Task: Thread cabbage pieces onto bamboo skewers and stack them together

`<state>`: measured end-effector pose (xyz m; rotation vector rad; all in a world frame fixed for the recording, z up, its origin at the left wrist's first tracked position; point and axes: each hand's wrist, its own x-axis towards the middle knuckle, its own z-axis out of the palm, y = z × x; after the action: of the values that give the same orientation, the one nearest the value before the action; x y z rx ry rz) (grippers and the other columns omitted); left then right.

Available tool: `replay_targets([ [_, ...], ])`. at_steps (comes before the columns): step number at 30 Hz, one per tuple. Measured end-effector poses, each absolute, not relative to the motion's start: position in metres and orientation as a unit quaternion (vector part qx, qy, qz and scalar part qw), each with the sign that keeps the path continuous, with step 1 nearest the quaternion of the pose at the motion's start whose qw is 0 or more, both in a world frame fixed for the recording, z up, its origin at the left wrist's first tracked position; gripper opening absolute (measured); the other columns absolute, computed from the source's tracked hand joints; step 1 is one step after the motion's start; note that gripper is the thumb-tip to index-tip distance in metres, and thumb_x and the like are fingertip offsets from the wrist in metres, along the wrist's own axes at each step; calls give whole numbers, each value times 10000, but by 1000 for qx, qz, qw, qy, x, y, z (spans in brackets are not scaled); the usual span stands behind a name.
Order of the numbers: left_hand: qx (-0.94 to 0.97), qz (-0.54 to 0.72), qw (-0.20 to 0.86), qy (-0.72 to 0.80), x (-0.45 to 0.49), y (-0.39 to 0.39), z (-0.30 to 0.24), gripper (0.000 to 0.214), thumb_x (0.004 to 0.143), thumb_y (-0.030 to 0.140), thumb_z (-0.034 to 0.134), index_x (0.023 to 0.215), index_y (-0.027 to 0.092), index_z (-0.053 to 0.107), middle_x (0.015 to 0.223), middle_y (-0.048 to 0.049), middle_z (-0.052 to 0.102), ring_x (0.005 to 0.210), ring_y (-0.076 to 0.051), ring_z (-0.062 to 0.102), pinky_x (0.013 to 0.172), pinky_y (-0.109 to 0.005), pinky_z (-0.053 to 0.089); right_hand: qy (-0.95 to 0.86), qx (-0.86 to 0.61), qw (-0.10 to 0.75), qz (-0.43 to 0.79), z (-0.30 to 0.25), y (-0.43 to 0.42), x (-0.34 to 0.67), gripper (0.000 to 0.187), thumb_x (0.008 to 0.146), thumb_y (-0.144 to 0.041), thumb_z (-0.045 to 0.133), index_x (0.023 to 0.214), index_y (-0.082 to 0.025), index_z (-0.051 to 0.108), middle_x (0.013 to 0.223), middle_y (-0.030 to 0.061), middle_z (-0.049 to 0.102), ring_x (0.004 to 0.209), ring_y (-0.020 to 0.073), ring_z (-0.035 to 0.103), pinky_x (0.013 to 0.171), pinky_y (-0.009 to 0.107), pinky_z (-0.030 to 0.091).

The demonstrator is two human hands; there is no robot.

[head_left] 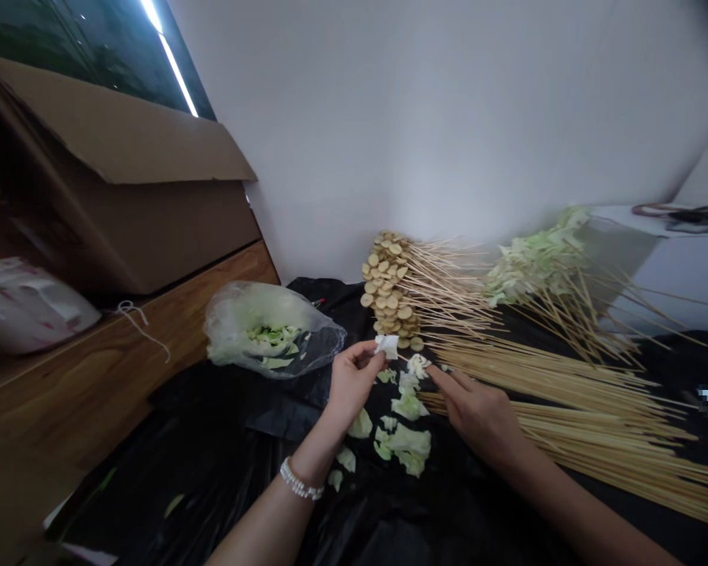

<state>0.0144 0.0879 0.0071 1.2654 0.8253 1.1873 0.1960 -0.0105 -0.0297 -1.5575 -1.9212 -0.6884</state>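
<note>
Between thumb and fingers, my left hand (352, 377) pinches a pale piece of cabbage (388, 347). Close to its right, my right hand (484, 413) grips a skewer whose tip (402, 358) points at that piece. Bunched cabbage (418, 365) sits on the skewer by my right fingertips; the rest of the stick is hidden by the hand. Below both hands, loose cabbage leaves (410, 448) lie on black plastic sheeting (354, 527). Several bare skewers (595, 436) stretch out under and beyond my right forearm.
A clear plastic bag (224, 314) of cut cabbage stands left of my hands. Skewers tipped with round yellowish slices (389, 291) are stacked ahead, near the wall (448, 118). Skewered cabbage (536, 263) is piled at back right. A cardboard box (171, 228) occupies the left.
</note>
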Motion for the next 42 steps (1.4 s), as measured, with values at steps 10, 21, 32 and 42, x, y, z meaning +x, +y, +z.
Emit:
replay_targets([
  [10,571,514,553,324,15,87,5,206,668,232,733,782,162,577,710,2,663,658,-126,640,651,-236,525,-716,-588,285,-245,-29,-11,196,404,871,-92,396,1194,-170,627,801,47,677,597,116,586,549,217,409],
  [21,587,501,543,331,16,84,4,178,669,196,724,782,156,592,702,-1,666,652,-123,647,645,-218,521,-723,-579,285,-247,-31,-13,196,381,867,-78,395,1163,-136,628,788,56,661,616,141,594,562,254,412],
  [32,600,492,542,322,18,82,1,189,681,226,726,795,165,588,743,-10,684,704,-139,663,680,-229,523,-719,-601,298,-179,-28,-13,192,322,895,-94,378,1084,-159,631,824,55,687,677,151,630,630,238,460],
  [42,619,489,524,320,19,81,-2,146,697,191,705,795,165,600,784,-19,686,721,-137,661,691,-226,516,-733,-562,321,-208,-30,-14,191,317,892,-72,376,1096,-128,611,875,89,696,780,177,653,739,270,479],
])
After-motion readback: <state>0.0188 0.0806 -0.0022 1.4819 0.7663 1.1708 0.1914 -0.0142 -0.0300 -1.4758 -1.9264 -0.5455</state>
